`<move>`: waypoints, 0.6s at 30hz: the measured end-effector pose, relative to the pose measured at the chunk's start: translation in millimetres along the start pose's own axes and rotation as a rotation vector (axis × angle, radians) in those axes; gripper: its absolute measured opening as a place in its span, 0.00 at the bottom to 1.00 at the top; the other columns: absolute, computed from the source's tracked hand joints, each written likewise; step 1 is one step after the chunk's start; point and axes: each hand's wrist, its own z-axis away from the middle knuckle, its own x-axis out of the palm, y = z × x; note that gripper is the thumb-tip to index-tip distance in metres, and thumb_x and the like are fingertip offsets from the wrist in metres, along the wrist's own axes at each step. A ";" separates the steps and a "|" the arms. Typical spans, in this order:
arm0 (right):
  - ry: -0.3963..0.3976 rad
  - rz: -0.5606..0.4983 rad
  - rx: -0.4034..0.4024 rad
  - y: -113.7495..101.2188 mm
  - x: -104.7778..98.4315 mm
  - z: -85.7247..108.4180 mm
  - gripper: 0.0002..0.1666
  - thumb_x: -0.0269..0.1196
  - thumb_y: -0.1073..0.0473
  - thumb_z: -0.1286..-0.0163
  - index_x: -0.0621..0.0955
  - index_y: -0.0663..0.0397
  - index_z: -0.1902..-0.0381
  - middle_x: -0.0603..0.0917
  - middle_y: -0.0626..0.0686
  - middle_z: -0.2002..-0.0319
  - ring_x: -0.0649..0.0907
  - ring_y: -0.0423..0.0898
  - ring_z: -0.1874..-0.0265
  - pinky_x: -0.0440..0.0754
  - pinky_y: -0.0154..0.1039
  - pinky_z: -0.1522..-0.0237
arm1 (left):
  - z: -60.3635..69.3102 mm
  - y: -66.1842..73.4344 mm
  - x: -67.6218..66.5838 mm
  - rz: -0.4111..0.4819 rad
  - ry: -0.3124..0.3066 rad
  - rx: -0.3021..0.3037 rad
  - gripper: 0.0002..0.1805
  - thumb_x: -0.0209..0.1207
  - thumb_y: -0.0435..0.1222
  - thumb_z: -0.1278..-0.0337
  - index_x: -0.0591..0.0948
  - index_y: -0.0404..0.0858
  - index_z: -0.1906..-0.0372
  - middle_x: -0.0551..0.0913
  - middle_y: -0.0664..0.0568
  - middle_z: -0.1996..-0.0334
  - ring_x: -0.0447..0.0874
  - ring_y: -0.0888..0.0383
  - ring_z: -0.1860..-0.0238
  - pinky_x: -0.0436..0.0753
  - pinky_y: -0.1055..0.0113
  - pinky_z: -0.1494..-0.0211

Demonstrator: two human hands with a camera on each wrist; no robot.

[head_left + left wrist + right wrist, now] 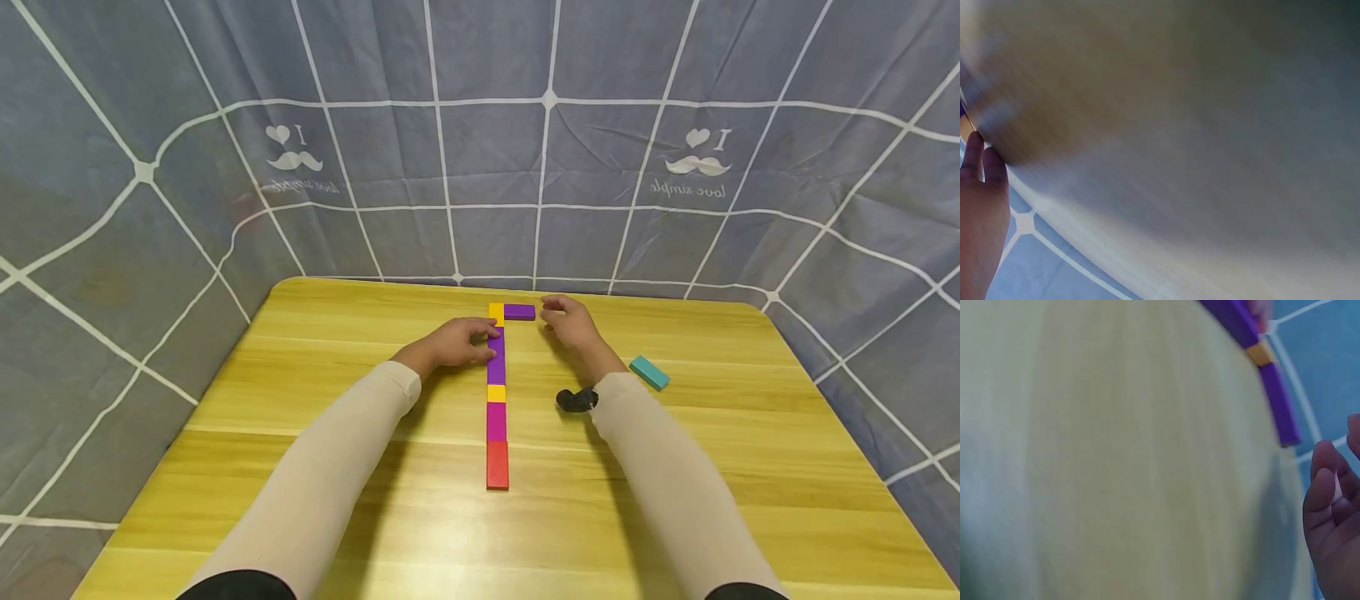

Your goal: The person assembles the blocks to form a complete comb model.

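Note:
A straight column of flat blocks runs away from the front: red [497,465], magenta [497,422], small yellow [497,393], purple [496,367], then yellow [496,311] at the far end. From that yellow block [1260,354] a purple block [520,312] extends rightward, also seen in the right wrist view [1280,406]. My left hand [460,341] rests its fingertips on the column's long purple part from the left. Just right of the sideways purple block, my right hand [572,323] hovers with bent, relaxed fingers, holding nothing.
A teal block [649,372] lies at an angle on the wooden table [420,533], right of my right forearm. A black object [577,401] sits at my right wrist by the sleeve cuff. Grey curtain with white lines [495,158] stands behind and beside the table.

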 end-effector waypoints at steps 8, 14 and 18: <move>-0.045 -0.058 -0.034 -18.8 -37.9 23.1 0.25 0.54 0.57 0.21 0.71 0.63 0.32 0.74 0.64 0.38 0.77 0.65 0.46 0.75 0.58 0.44 | 0.2 0.8 1.3 -0.003 -0.004 0.005 0.25 0.64 0.42 0.36 0.79 0.39 0.37 0.68 0.48 0.28 0.60 0.48 0.26 0.56 0.59 0.24; -0.043 0.046 -0.086 -6.3 -65.2 33.5 0.25 0.54 0.52 0.22 0.73 0.62 0.35 0.75 0.67 0.39 0.79 0.62 0.48 0.78 0.52 0.49 | 0.6 0.7 0.5 0.002 0.001 0.013 0.24 0.63 0.42 0.36 0.79 0.39 0.37 0.68 0.48 0.28 0.60 0.48 0.26 0.56 0.58 0.24; -0.046 0.091 -0.096 2.0 -82.5 46.6 0.26 0.54 0.51 0.21 0.73 0.64 0.35 0.74 0.69 0.40 0.79 0.59 0.50 0.78 0.53 0.48 | 1.4 1.8 -0.5 0.003 0.000 0.012 0.24 0.63 0.42 0.36 0.79 0.39 0.37 0.68 0.47 0.28 0.60 0.48 0.26 0.56 0.58 0.24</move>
